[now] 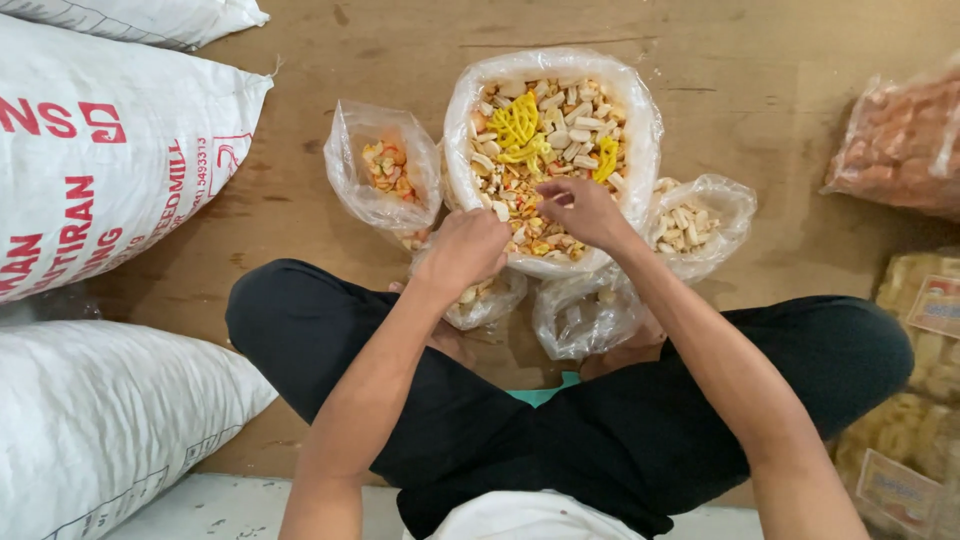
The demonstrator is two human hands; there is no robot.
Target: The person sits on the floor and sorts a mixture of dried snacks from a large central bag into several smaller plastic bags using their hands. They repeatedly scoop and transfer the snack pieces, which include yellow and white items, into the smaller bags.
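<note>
I sit cross-legged on a brown floor before a large clear bag of mixed raw crackers (552,120): white sticks, yellow lattice pieces, small orange bits. My right hand (583,210) reaches into its near edge, fingers pinched among the small pieces. My left hand (463,250) is curled closed at the bag's near-left rim, above a small plastic bag (487,298); what it holds is hidden. A small bag of orange and white pieces (385,170) stands left, one of white sticks (695,225) stands right, and a nearly empty bag (580,318) lies by my knee.
Big white woven sacks (100,150) lie at the left, another (100,420) at lower left. Packets of crackers (900,140) are stacked at the right edge, with labelled packs (915,400) below. My legs in black trousers (560,400) fill the foreground.
</note>
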